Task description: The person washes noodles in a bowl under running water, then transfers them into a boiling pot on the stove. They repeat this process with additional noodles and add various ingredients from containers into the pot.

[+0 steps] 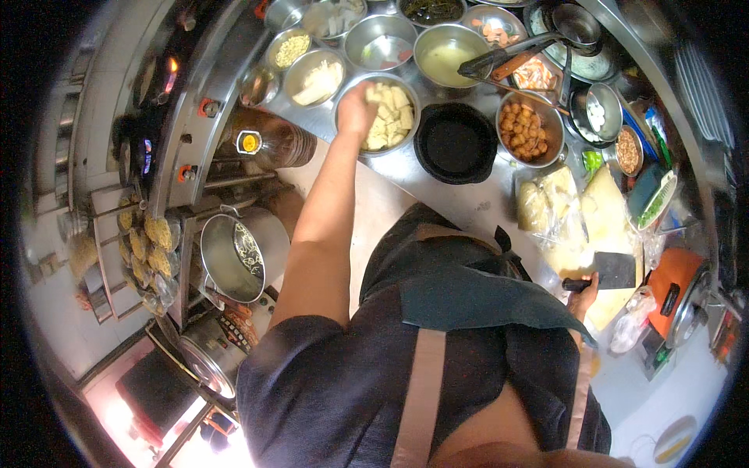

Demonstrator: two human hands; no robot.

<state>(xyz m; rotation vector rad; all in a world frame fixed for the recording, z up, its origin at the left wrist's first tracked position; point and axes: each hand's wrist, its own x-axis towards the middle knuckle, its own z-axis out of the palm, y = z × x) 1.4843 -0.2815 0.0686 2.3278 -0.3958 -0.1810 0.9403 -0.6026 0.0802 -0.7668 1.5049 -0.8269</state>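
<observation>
My left hand reaches over the near-left rim of a steel bowl of pale yellow chunks, which look like tofu. Its fingertips are among the chunks, and I cannot see whether they grip one. At the right, my right hand is closed around a cleaver where the black handle meets the broad blade. The blade lies flat over a pale cutting board. Beside the tofu bowl stands a black round pot. A bowl of browned balls is to its right.
A bowl of pale strips and a bowl of cloudy liquid stand behind. Bagged food lies near the board. Left are a large oil bottle, a tall steel pot and a stove with a lit flame.
</observation>
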